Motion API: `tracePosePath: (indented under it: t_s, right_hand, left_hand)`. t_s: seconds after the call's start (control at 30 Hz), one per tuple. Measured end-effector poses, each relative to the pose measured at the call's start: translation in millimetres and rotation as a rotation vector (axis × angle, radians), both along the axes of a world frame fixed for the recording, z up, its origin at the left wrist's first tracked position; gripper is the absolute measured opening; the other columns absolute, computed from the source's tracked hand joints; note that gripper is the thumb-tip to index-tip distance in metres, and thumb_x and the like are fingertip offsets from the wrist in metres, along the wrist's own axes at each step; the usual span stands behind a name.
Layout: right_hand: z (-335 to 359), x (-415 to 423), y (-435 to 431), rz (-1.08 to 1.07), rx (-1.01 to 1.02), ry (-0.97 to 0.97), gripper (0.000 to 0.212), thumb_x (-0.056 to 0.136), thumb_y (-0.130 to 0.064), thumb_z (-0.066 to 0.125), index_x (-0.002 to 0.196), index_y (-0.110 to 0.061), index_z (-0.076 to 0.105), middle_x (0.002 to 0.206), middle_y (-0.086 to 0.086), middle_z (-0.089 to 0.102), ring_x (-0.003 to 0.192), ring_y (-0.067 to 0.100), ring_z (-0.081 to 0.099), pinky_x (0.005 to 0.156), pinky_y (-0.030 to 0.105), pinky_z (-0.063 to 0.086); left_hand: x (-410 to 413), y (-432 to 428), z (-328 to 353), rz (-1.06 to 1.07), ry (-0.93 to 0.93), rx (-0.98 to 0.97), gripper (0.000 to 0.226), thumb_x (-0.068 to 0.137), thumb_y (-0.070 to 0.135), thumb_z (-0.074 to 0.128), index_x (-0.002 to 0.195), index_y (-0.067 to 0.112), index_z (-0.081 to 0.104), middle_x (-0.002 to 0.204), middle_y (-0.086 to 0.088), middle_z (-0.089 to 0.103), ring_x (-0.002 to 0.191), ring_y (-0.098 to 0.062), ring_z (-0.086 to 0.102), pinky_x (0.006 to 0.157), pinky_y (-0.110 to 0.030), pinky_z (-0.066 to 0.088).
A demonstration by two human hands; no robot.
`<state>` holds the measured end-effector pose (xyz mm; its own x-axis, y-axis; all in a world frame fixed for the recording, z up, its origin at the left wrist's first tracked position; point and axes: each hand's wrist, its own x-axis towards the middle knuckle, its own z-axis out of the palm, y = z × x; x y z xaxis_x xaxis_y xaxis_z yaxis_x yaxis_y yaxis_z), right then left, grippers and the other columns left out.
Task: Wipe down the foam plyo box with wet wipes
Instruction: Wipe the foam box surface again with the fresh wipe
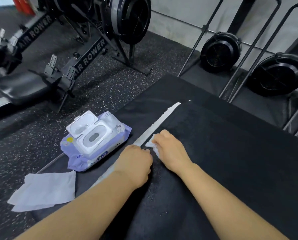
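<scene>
Speckled rubber gym floor (46, 135) fills the head view, with an air rower (85, 54) at the back and two black fan units (220, 51) against the wall.

The foam plyo box (231, 161) takes up the lower right, black, with a white strip (159, 121) along its left edge. My right hand (169, 149) is curled round a crumpled wet wipe (150, 144), pressing it on the box top just beside that strip. My left hand (136, 161) sits at the same edge with fingers curled under; I cannot tell whether it grips anything.

The wipes pack (94, 141) lies just left of the box, lid flipped open. Two flattened wipes (44, 189) lie near it on the floor.

I judge the job partly done: the edge is being worked, and the broad top and the sides probably remain.
</scene>
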<state>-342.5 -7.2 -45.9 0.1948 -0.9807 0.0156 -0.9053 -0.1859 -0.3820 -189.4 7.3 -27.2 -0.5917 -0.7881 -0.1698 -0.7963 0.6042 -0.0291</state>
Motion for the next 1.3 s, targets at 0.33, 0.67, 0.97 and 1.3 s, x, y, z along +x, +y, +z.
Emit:
tracePosePath:
  t_s: [0.33,0.67,0.97,1.3]
  right_hand:
    - [6,-67,-77,-0.367,0.015,-0.033,0.022,0.094,-0.006,0.044,0.107,-0.008,0.062,0.112,0.011,0.053,0.096,0.032,0.057,0.086,0.043,0.048]
    - [4,-18,-11,-0.051,0.009,-0.023,0.017,0.097,-0.011,0.051,0.110,-0.006,0.061,0.105,0.007,0.047,0.097,0.026,0.047,0.081,0.042,0.045]
    - [-2,-41,-50,0.015,-0.029,0.082,0.023,0.093,-0.011,0.054,0.115,-0.015,0.058,0.104,-0.002,0.043,0.097,0.018,0.043,0.075,0.033,0.043]
    - [-1,-96,-115,-0.338,-0.043,0.031,0.023,0.093,-0.006,0.049,0.110,-0.014,0.060,0.106,0.007,0.049,0.093,0.029,0.055,0.079,0.039,0.048]
  left_hand:
    - [2,-10,-10,-0.038,0.050,0.059,0.021,0.092,0.032,0.052,0.105,0.017,0.060,0.107,0.000,0.061,0.104,-0.023,0.048,0.095,-0.035,0.041]
    - [7,-7,-4,-0.018,0.222,0.072,0.016,0.091,0.036,0.045,0.093,0.023,0.055,0.104,0.010,0.059,0.106,-0.017,0.047,0.095,-0.030,0.039]
    - [-24,-48,0,-0.113,0.267,0.060,0.027,0.088,0.035,0.053,0.112,0.023,0.059,0.123,0.010,0.051,0.116,-0.017,0.041,0.096,-0.032,0.037]
    - [-52,-86,4,-0.200,0.070,0.179,0.056,0.082,0.036,0.069,0.127,0.013,0.047,0.131,0.002,0.041,0.124,-0.018,0.043,0.097,-0.036,0.041]
